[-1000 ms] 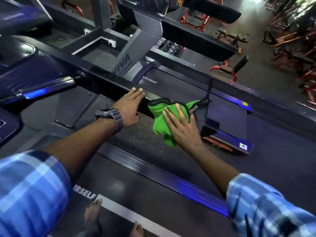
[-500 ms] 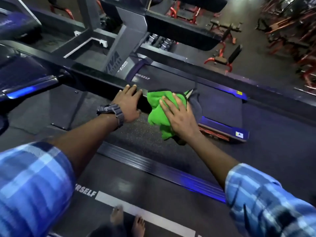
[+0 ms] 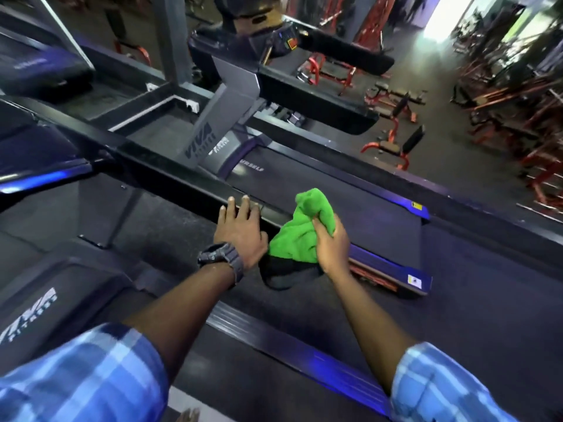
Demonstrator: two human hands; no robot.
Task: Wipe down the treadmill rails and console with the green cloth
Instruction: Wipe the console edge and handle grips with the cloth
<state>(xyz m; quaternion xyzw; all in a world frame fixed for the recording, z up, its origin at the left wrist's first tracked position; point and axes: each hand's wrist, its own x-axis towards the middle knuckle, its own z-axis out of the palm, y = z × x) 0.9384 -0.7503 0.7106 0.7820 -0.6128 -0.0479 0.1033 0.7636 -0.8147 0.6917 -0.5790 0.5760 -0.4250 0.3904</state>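
Note:
A black treadmill side rail [image 3: 170, 175] runs from upper left down to the centre of the head view. My left hand [image 3: 240, 229], with a dark watch on the wrist, rests palm down on the rail near its end. My right hand [image 3: 333, 242] grips the bunched green cloth [image 3: 300, 236] just right of the left hand, at the rail's rounded end. Part of the cloth sticks up above my fingers. The dark end cap of the rail [image 3: 286, 277] shows below the cloth. The console is out of frame.
A second treadmill [image 3: 350, 208] with blue-lit edges stands beyond the rail, its own rail [image 3: 313, 99] and grey upright [image 3: 219, 123] further back. Red weight benches [image 3: 393, 141] fill the floor at right. The belt and blue side strip [image 3: 304, 351] lie below my arms.
My right hand went from pressing flat on the cloth to closing around it and bunching it up. The left hand stayed on the rail. The view swung up and right.

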